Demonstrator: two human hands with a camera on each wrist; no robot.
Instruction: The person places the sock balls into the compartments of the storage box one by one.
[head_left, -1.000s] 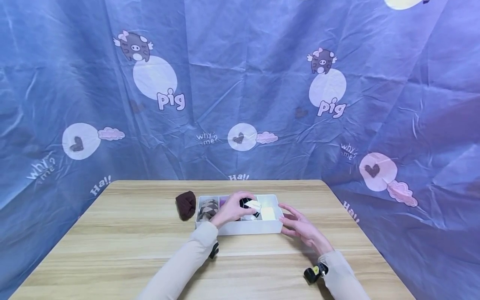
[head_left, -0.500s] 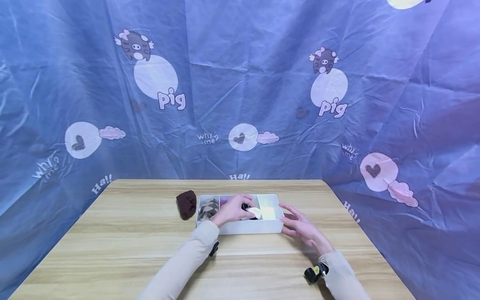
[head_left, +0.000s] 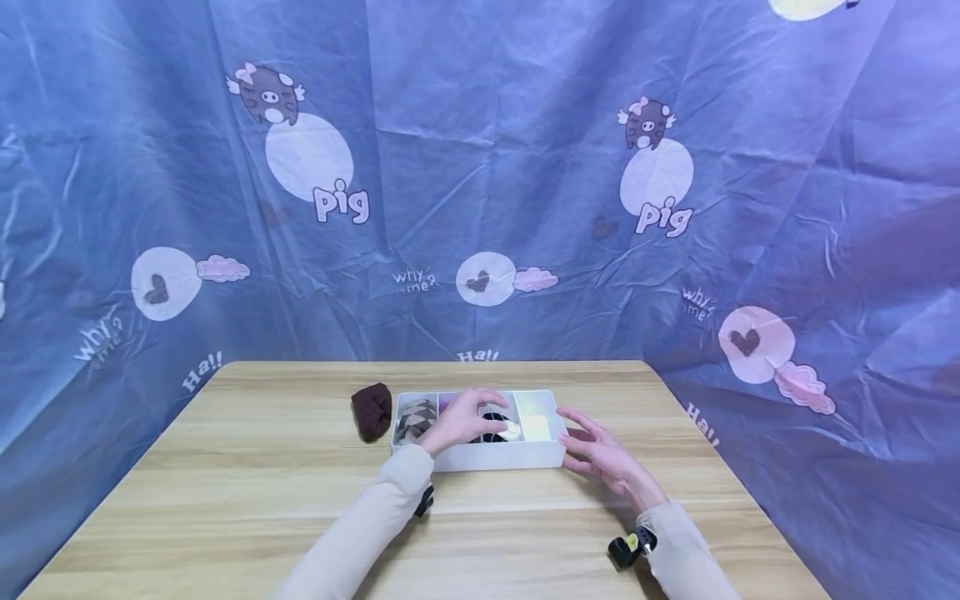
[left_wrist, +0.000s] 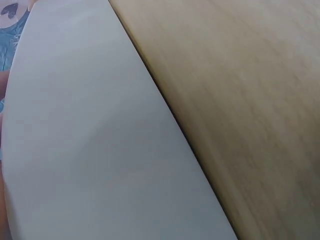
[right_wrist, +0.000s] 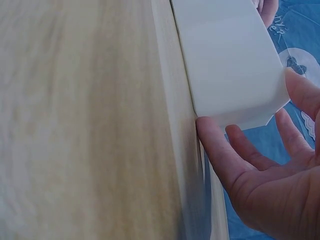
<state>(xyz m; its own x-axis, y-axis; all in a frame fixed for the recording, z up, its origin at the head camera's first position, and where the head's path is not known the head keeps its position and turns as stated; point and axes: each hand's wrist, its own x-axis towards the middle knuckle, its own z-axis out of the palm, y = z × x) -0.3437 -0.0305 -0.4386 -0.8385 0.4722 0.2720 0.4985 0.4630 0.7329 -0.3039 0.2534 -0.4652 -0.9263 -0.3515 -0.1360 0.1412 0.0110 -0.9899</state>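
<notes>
Reaching into the long white rectangular box [head_left: 498,456], the left hand [head_left: 465,419] has its thumb and fingers spread apart and grasps nothing that I can make out. Its thumb tip overlaps the rounded black-and-white bundle [head_left: 512,432], which sits low in the compartment next to the rightmost one; contact I cannot tell. I log the right hand [head_left: 603,457] as loose, not clenched: extended fingers touch the box's right end, and my right wrist feed [right_wrist: 272,185] confirms fingertips at its edges. Leftmost compartment: a grey-and-dark checked, rounded bundle [head_left: 417,418]. Beside it I note something purple [head_left: 445,406], mostly hidden behind the left hand. A crumpled dark brown cloth [head_left: 372,412] lies just outside the box, to its left, on the pale wood-grained tabletop [head_left: 247,500]. My left wrist feed shows mainly smooth white box wall and tabletop.
</notes>
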